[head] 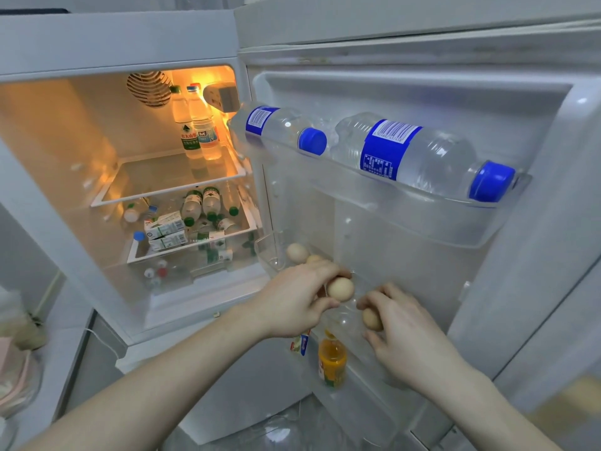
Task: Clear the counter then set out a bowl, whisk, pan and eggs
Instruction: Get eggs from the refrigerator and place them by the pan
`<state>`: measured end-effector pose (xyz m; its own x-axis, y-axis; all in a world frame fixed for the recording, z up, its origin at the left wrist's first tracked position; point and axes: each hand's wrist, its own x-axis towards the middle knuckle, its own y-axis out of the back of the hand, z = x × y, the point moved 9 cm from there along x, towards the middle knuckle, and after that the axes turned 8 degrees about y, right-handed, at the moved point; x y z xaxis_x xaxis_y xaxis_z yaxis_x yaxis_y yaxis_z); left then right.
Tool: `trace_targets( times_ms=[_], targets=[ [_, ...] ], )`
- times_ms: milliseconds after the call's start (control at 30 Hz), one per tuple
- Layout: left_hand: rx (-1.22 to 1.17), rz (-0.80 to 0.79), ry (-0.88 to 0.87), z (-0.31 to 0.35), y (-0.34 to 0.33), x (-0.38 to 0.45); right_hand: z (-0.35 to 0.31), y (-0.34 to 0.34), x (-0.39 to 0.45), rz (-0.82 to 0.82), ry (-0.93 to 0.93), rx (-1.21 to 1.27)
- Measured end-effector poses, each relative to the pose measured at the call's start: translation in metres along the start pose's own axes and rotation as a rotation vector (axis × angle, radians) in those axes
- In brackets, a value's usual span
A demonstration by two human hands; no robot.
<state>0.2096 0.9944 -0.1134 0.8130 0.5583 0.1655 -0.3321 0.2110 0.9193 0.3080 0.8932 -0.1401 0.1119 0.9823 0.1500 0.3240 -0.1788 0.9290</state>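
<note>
The fridge stands open in front of me. My left hand (297,297) grips a pale brown egg (340,289) over the clear egg shelf (265,252) in the door. My right hand (403,330) grips a second egg (371,318) just to the right of it. Two more eggs lie on the shelf behind my left hand: one whole in view (296,252), one partly hidden (313,258). No bowl, whisk or pan is in view.
Two water bottles with blue caps (422,157) lie on the upper door shelf. An orange juice bottle (331,362) stands in the lower door shelf. Bottles and cartons (166,229) fill the lit inner shelves. The open door (536,255) is on the right.
</note>
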Motion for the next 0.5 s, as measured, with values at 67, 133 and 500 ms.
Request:
trace_targets(
  times_ms=[67,133,500],
  targets=[
    [-0.066,0.026,0.000,-0.004,0.004,-0.010,-0.001,-0.001,0.002,-0.011,0.006,0.013],
    [-0.121,0.064,0.026,-0.010,0.011,-0.021,-0.003,-0.002,0.003,-0.010,0.009,0.031],
    [-0.347,0.293,0.332,-0.075,0.060,-0.130,-0.073,0.019,0.013,0.196,0.151,0.275]
  ],
)
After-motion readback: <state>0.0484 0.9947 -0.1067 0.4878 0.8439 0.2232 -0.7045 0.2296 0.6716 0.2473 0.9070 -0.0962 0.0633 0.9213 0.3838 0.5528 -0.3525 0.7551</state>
